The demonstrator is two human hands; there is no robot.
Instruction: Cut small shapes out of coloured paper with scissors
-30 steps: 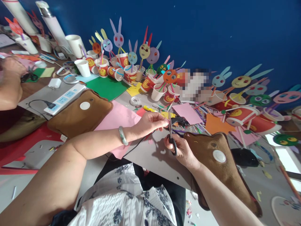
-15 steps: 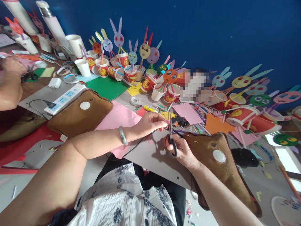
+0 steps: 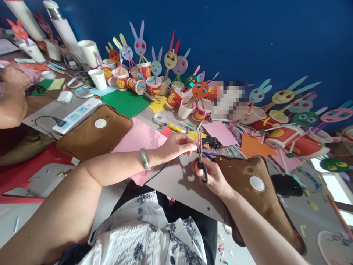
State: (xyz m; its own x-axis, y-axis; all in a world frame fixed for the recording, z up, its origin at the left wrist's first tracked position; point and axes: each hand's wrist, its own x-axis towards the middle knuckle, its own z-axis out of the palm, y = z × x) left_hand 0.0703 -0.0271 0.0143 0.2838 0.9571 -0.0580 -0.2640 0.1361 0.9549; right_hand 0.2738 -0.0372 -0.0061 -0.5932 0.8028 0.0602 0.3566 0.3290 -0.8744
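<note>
My right hand (image 3: pixel 212 178) grips black-handled scissors (image 3: pixel 201 162), blades pointing up and away from me. My left hand (image 3: pixel 176 144), a green bangle on its wrist, pinches a tiny paper scrap right at the blades; the scrap is too small to make out its colour. Both hands hover over the grey table (image 3: pixel 182 187) near its front edge. A pink paper sheet (image 3: pixel 138 138) lies under my left wrist. A small pink cut-out lies on the table just below my left hand.
Two brown plush pads (image 3: pixel 95 134) (image 3: pixel 257 191) flank my hands. Paper cups with paper rabbit heads (image 3: pixel 154 79) crowd the table's back along the blue wall. Green paper (image 3: pixel 125 102), a power strip (image 3: pixel 75 116), tape and straws lie around. Another person's arm (image 3: pixel 11 99) is at the far left.
</note>
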